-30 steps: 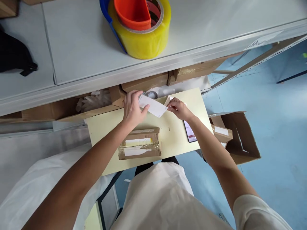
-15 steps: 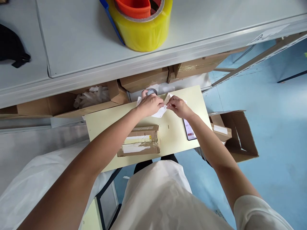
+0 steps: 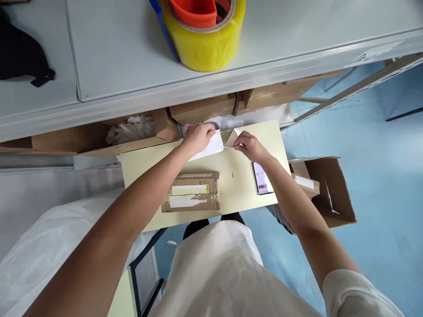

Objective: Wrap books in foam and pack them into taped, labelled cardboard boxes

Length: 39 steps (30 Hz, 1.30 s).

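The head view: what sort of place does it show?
Probably a packing area: a taped carton on the table, a yellow tape roll on the grey surface, an open box at right.

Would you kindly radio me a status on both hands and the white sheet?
Left hand holding white sheet. Right hand pinched, just right of it. Taped carton nearer body, touching neither hand.

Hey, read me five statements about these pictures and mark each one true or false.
1. The left hand is on the white paper. True.
2. The taped box lies on the table. True.
3. The phone lies left of the taped box. False: the phone lies right of it.
4. The phone's screen is lit. True.
5. The tape roll is blue. False: the tape roll is yellow.
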Each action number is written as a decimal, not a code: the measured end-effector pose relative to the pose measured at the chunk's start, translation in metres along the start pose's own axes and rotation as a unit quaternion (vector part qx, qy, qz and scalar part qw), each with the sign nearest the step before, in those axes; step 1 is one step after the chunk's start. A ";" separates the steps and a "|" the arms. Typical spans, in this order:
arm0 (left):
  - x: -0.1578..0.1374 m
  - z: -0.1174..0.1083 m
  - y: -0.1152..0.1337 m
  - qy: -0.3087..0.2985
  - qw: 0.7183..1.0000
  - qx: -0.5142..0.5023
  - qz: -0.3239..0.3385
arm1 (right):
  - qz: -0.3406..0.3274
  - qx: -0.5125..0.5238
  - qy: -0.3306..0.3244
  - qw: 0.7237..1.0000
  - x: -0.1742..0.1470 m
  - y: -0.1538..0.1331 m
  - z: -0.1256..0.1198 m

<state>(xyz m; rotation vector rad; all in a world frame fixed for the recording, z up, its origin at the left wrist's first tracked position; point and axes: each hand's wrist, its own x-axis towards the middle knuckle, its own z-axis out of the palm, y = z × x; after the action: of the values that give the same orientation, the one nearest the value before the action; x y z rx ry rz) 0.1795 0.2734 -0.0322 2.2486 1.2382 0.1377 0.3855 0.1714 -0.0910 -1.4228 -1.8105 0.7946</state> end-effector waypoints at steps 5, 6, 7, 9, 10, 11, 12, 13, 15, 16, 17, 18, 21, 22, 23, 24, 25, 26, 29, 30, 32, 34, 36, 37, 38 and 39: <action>-0.002 -0.006 -0.010 0.047 0.997 0.000 -0.052 | 0.002 -0.009 -0.005 1.000 -0.008 0.004 -0.001; -0.002 -0.006 -0.011 0.058 0.996 -0.006 -0.065 | 0.003 -0.010 -0.007 1.000 -0.010 0.005 -0.002; -0.003 -0.007 -0.012 0.068 0.995 -0.014 -0.078 | 0.004 -0.011 -0.009 1.000 -0.012 0.005 -0.003; -0.005 -0.010 -0.013 0.085 0.991 -0.035 -0.098 | 0.011 -0.012 -0.014 1.000 -0.015 0.005 -0.007; -0.008 -0.011 -0.013 0.091 0.990 -0.046 -0.103 | 0.018 -0.011 -0.013 1.000 -0.017 0.004 -0.009; -0.012 -0.013 -0.013 0.094 0.989 -0.055 -0.101 | 0.028 -0.008 -0.009 1.000 -0.018 0.001 -0.012; -0.018 -0.015 -0.012 0.093 0.989 -0.063 -0.094 | 0.041 0.001 -0.001 0.999 -0.020 -0.004 -0.014; -0.026 -0.018 -0.010 0.090 0.990 -0.071 -0.084 | 0.058 0.019 0.011 0.998 -0.022 -0.010 -0.017; -0.046 -0.023 -0.004 0.081 0.991 -0.090 -0.064 | 0.092 0.093 0.035 0.991 -0.025 -0.029 -0.021; -0.058 -0.026 0.000 0.076 0.991 -0.101 -0.055 | 0.106 0.146 0.041 0.983 -0.028 -0.041 -0.021; -0.070 -0.029 0.005 0.068 0.990 -0.111 -0.047 | 0.117 0.203 0.041 0.971 -0.030 -0.055 -0.022; -0.084 -0.032 0.010 0.055 0.990 -0.120 -0.038 | 0.124 0.259 0.033 0.957 -0.033 -0.069 -0.021; -0.124 -0.041 0.028 0.002 0.992 -0.130 -0.006 | 0.136 0.384 -0.014 0.913 -0.044 -0.114 -0.013; -0.137 -0.044 0.034 -0.010 0.991 -0.132 -0.002 | 0.138 0.406 -0.030 0.903 -0.047 -0.127 -0.009; -0.150 -0.046 0.039 -0.020 0.991 -0.136 0.001 | 0.140 0.421 -0.042 0.895 -0.051 -0.140 -0.004; -0.161 -0.048 0.043 -0.031 0.989 -0.142 0.002 | 0.140 0.431 -0.050 0.890 -0.055 -0.151 0.001; -0.172 -0.049 0.046 -0.040 0.988 -0.151 0.003 | 0.139 0.437 -0.055 0.887 -0.058 -0.162 0.006; -0.182 -0.050 0.047 -0.046 0.986 -0.160 0.004 | 0.137 0.441 -0.057 0.885 -0.062 -0.172 0.011; -0.208 -0.052 0.045 -0.031 0.980 -0.194 -0.007 | 0.128 0.448 -0.056 0.883 -0.071 -0.197 0.028; -0.215 -0.052 0.042 -0.019 0.979 -0.202 -0.015 | 0.125 0.449 -0.054 0.883 -0.075 -0.205 0.034; -0.229 -0.055 0.037 -0.001 0.977 -0.210 -0.029 | 0.118 0.448 -0.052 0.885 -0.081 -0.220 0.045; -0.243 -0.058 0.031 0.005 0.977 -0.211 -0.031 | 0.112 0.445 -0.049 0.887 -0.087 -0.234 0.056; -0.256 -0.062 0.027 0.011 0.977 -0.213 -0.028 | 0.107 0.445 -0.043 0.888 -0.092 -0.247 0.066; -0.262 -0.064 0.025 0.016 0.976 -0.217 -0.026 | 0.106 0.445 -0.039 0.889 -0.095 -0.252 0.071; -0.268 -0.065 0.022 0.019 0.975 -0.221 -0.023 | 0.106 0.443 -0.036 0.889 -0.097 -0.258 0.076; -0.273 -0.066 0.020 0.020 0.974 -0.225 -0.017 | 0.106 0.441 -0.033 0.891 -0.098 -0.263 0.080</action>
<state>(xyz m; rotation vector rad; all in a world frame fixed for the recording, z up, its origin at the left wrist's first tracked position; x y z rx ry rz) 0.0168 0.0732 0.0808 1.8390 1.1327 0.4096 0.1903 0.0158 0.0606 -0.9689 -1.0669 1.5396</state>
